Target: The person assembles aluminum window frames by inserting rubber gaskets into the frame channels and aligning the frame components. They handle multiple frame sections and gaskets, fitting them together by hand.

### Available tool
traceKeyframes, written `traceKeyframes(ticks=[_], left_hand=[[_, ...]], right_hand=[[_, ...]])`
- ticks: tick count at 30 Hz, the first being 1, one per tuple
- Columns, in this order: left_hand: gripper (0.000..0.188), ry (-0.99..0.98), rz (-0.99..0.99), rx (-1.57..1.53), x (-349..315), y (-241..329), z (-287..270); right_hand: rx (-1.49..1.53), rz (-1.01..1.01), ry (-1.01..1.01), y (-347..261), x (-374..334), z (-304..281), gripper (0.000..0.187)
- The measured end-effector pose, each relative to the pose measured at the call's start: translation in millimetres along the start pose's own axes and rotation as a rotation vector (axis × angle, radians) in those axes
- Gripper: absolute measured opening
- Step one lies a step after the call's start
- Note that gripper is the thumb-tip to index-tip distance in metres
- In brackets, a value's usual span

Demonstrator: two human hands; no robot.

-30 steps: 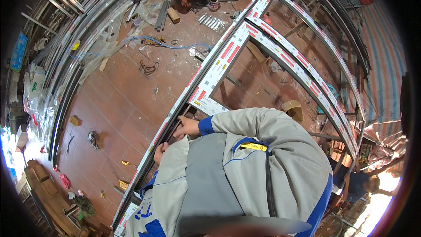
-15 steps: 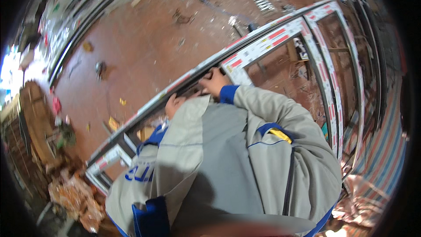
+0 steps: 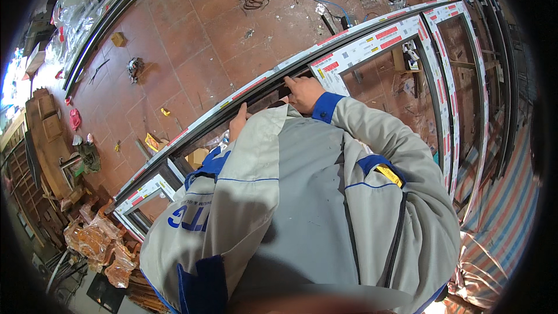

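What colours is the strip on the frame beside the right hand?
White with red blocks and small yellow marks on the frame; head view shows it best.

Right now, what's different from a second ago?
The view has turned: the long rail slopes less steeply, the crouching person has slid out at the top, and crumpled orange plastic has come in at lower left. Nothing is visibly taken hold of or let go. The left hand and right hand stay at the rail; the yellowish block stays put.
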State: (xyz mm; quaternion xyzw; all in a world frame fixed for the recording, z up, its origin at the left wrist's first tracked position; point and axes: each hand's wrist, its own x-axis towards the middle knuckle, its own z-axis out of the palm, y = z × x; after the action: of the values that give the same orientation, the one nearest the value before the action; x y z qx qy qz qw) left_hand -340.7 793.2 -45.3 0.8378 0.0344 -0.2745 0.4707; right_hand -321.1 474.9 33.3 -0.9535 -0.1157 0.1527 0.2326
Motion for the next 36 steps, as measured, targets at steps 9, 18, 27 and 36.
traceKeyframes(ticks=[9,18,27,36], left_hand=[[0.065,0.102,-0.098,-0.528,-10.9,36.0,-3.4],[0.062,0.170,-0.011,-0.327,-7.4,27.4,-3.6],[0.069,0.206,0.104,-0.049,-7.4,13.4,20.0],[0.074,0.147,0.098,-0.111,-11.9,17.5,20.5]], right_hand=[[0.267,-0.011,0.044,9.1,3.5,-5.7,0.067],[0.354,0.002,0.149,2.1,22.7,-7.7,0.054],[1.043,0.512,0.284,2.1,23.4,47.2,0.022],[1.176,0.560,0.293,13.4,28.4,65.7,0.019]])
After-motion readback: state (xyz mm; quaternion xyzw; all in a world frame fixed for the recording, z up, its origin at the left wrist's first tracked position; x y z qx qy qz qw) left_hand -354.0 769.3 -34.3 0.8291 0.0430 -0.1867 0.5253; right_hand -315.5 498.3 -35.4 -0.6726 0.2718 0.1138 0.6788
